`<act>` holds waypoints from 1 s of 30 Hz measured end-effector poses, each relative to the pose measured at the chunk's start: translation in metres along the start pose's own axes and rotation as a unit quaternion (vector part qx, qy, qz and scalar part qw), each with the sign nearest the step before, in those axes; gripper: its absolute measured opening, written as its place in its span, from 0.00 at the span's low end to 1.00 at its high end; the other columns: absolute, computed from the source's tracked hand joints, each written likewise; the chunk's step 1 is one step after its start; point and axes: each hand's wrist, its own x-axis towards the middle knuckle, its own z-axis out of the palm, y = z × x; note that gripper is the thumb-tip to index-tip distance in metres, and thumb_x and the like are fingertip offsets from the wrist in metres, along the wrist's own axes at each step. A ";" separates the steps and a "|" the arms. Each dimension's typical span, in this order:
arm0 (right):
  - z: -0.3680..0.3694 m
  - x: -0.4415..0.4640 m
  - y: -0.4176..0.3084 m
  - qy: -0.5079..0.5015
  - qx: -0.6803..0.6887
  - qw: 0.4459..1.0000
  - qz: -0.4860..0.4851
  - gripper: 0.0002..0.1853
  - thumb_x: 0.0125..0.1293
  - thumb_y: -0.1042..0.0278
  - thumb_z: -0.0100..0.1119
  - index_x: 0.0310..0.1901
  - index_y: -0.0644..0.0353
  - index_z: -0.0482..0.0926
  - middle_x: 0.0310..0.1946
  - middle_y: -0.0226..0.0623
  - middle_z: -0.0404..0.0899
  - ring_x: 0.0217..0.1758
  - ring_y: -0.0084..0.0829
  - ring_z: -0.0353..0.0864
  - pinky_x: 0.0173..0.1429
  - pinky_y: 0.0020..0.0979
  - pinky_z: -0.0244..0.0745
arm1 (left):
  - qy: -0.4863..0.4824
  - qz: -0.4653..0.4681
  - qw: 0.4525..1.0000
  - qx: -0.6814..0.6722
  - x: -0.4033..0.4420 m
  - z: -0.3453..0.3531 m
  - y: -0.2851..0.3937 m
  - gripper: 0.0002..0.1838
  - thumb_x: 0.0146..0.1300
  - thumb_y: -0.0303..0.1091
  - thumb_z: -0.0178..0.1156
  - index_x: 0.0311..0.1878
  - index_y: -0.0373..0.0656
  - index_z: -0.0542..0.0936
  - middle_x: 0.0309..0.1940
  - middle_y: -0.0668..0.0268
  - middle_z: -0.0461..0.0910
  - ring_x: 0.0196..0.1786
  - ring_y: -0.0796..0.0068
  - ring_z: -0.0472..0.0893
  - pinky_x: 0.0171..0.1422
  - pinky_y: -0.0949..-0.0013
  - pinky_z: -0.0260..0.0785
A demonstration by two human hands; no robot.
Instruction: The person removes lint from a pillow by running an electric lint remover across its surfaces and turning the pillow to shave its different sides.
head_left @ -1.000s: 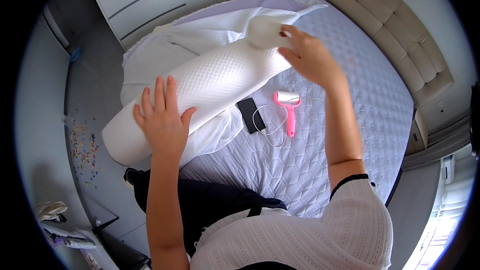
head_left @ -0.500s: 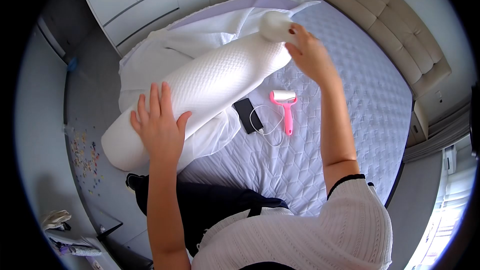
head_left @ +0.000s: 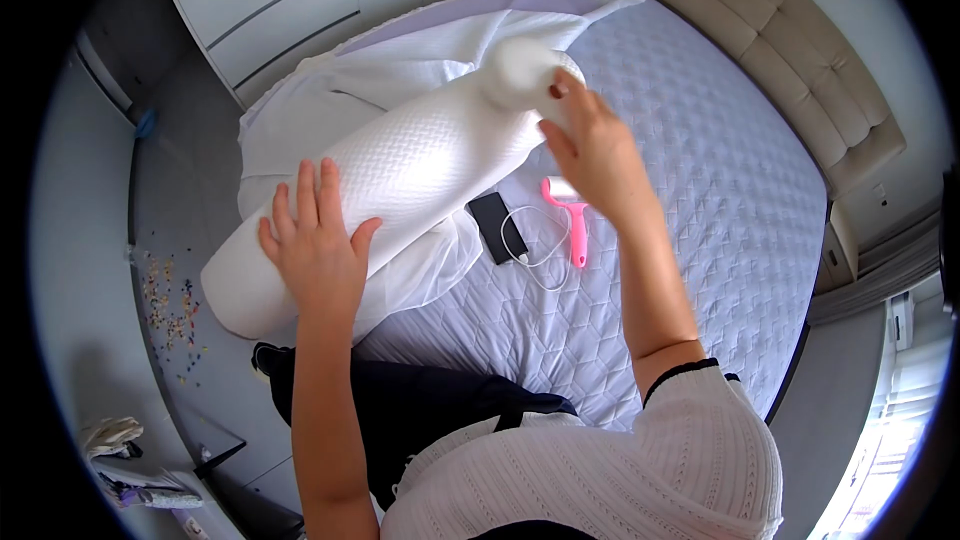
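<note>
Across the wide bed (head_left: 740,220) runs a pale lavender-grey quilted cover, stitched in a geometric pattern and rumpled near the person's dark trousers (head_left: 440,395). Beyond its far edge stand smooth white cabinets (head_left: 300,0), and a beige padded headboard (head_left: 755,30) with buttoned tufts borders another side. Loose white textured cloth (head_left: 330,110) lies in folds behind and beneath a long, rounded white pillow (head_left: 420,155), whose woven-looking surface catches the light; the pillow lies diagonally on the bed, its near end reaching the edge. The left hand (head_left: 318,250) rests palm down on it, fingers spread wide and gripping nothing.

Over the pillow's far part, the right hand (head_left: 600,160) has a narrow grip on a pale, rounded, blurred tool (head_left: 520,72) with a small reddish-brown spot; whether the tool touches the fabric cannot be told. Beside the pillow lie a pink-handled lint roller (head_left: 577,230) with a white roll, partly hidden by the right hand, a flat black phone (head_left: 497,228) and its thin, looped white cable (head_left: 547,287). Small multicoloured bits (head_left: 175,310) dot the grey floor.

Compared with half a second ago, the right hand and tool have shifted toward the pillow's middle; the left hand has barely moved.
</note>
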 end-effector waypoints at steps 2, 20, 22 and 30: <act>0.003 -0.004 -0.023 -0.021 0.035 0.999 -0.032 0.30 0.60 0.72 0.67 0.63 0.60 0.67 0.45 0.48 0.82 0.38 0.53 0.84 0.41 0.45 0.81 | -0.008 -0.002 1.000 0.003 0.001 0.000 0.000 0.44 0.57 0.53 0.70 0.75 0.51 0.65 0.74 0.63 0.67 0.74 0.51 0.65 0.73 0.39 0.53; -0.010 -0.015 0.067 0.043 0.010 0.982 0.186 0.28 0.66 0.71 0.61 0.67 0.62 0.65 0.55 0.54 0.80 0.49 0.58 0.83 0.51 0.46 0.78 | -0.005 -0.001 1.000 -0.010 0.001 0.000 0.000 0.43 0.58 0.54 0.69 0.75 0.51 0.65 0.73 0.62 0.67 0.73 0.49 0.64 0.72 0.34 0.53; -0.008 -0.020 0.063 0.045 0.013 0.983 0.178 0.28 0.67 0.71 0.62 0.66 0.62 0.65 0.55 0.54 0.80 0.48 0.58 0.83 0.51 0.46 0.77 | -0.008 -0.005 1.000 -0.012 0.001 0.000 0.000 0.43 0.58 0.54 0.69 0.75 0.51 0.65 0.74 0.63 0.66 0.73 0.49 0.64 0.72 0.34 0.53; -0.031 0.022 0.036 -0.009 -0.033 0.997 0.066 0.21 0.66 0.68 0.61 0.60 0.61 0.75 0.49 0.49 0.84 0.49 0.52 0.84 0.52 0.44 0.79 | -0.020 -0.002 1.000 0.000 -0.015 -0.013 0.016 0.44 0.58 0.54 0.69 0.76 0.50 0.65 0.74 0.62 0.65 0.72 0.50 0.64 0.72 0.39 0.53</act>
